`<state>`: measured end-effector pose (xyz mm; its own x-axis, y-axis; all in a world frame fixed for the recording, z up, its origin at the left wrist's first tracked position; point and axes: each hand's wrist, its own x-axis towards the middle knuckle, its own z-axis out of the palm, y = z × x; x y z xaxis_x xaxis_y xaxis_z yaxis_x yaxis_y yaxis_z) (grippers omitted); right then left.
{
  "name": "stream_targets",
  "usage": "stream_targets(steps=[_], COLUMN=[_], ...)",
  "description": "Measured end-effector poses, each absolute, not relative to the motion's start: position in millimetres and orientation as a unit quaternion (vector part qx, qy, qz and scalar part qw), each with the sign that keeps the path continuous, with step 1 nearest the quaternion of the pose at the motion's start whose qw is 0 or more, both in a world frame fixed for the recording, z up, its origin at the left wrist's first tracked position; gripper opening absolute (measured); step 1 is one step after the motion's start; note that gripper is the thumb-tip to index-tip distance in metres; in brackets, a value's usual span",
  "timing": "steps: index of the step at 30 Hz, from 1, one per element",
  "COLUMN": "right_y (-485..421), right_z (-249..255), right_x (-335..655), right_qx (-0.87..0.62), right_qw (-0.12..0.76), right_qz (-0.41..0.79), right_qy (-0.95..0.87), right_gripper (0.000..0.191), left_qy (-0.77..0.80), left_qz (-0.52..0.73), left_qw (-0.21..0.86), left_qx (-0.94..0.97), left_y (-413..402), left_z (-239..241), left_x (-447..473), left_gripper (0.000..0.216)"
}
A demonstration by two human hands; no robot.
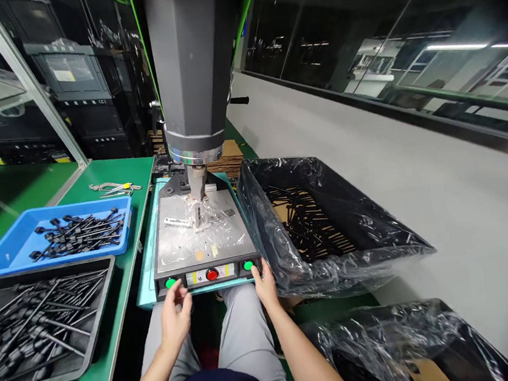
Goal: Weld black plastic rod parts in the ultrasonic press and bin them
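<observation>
My left hand [175, 314] is just below the left green button [170, 283] of the press machine's front panel, its fingers slightly curled and apart, nothing held. At the panel's right corner is my right hand [265, 284], also without anything in it; its thumb is by the right green button [248, 266], and I cannot tell whether it presses. Between the buttons sits a red button [211, 274]. Over the metal base plate [173, 248] stands the machine's vertical head [187, 69], its narrow tool tip [198, 181] pointing down at a small fixture [198, 214] with clear film around it.
To the left, a blue tray [16, 242] and a dark tray [107, 274] hold black rod-like parts on a green table [121, 279]. A film-lined black bin [347, 204] with similar parts stands right; another lined bin [389, 334] is nearer. Pliers [113, 186] lie behind the blue tray.
</observation>
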<state>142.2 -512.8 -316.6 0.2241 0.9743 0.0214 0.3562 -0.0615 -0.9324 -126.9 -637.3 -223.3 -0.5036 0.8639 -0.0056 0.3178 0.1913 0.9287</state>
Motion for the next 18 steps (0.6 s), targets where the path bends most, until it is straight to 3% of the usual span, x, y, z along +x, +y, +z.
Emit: stream_targets(steps=[6,11,14,18], right_y=[-510,-515,-513,-497], right_z=[-307,-268,-245,-223], right_x=[147,134,108,71], right_qx=[-0.639,-0.627,-0.554,-0.428], right_qw=[0.460,0.514,0.538,0.552], right_qz=[0.359,0.300,0.462,0.669], right_qy=[-0.502,-0.503,-0.437,-0.252], right_gripper=[0.072,0.045,0.034,0.036], left_qy=[0.602,0.519,0.489,0.487], left_qz=[0.542,0.589,0.616,0.633], left_qw=[0.463,0.593,0.605,0.593], left_qx=[0.359,0.178,0.122,0.099], left_y=[-594,-557,-542,-536], left_z=[-207,-178,-174,-181], left_x=[-110,-106,-106,-105], left_gripper=[0.050,0.039,0.037,0.031])
